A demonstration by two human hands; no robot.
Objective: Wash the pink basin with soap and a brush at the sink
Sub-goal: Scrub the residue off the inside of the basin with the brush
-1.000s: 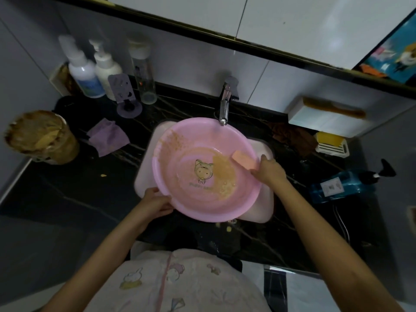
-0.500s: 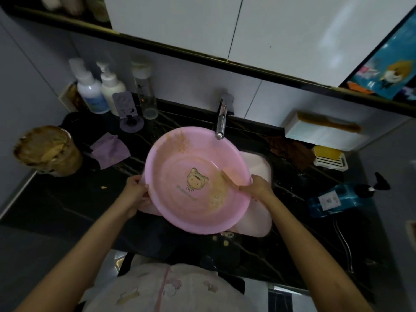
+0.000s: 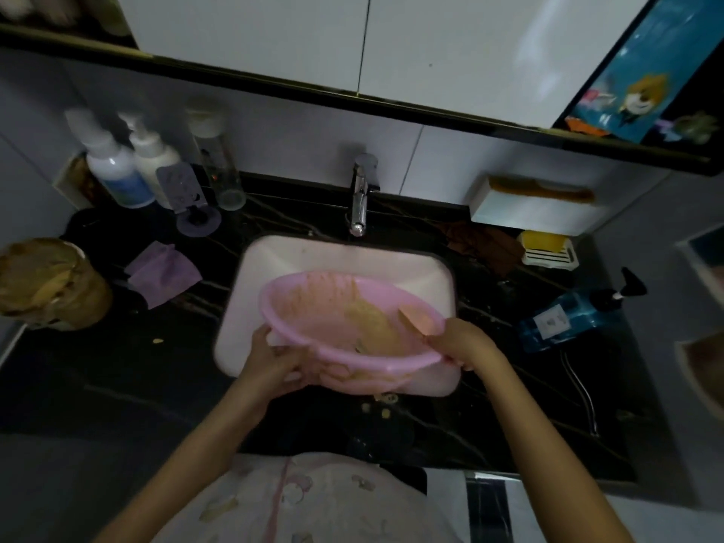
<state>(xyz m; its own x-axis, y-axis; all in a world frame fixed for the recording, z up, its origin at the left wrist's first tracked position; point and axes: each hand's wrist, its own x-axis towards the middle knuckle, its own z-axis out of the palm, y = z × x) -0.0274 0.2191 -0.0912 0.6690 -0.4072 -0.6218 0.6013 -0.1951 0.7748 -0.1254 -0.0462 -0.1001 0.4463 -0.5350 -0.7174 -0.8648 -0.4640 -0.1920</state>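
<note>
- Gripping pink basin with both hands: left hand closed on near-left rim, right hand closed on right rim.
- I'm holding it tilted over the white sink, below the faucet.
- Brown residue is smearing inside the basin.

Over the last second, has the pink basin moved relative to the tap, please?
Yes. The pink basin has drawn toward the person, away from the tap, and tipped up, uncovering the back of the white sink.
</note>
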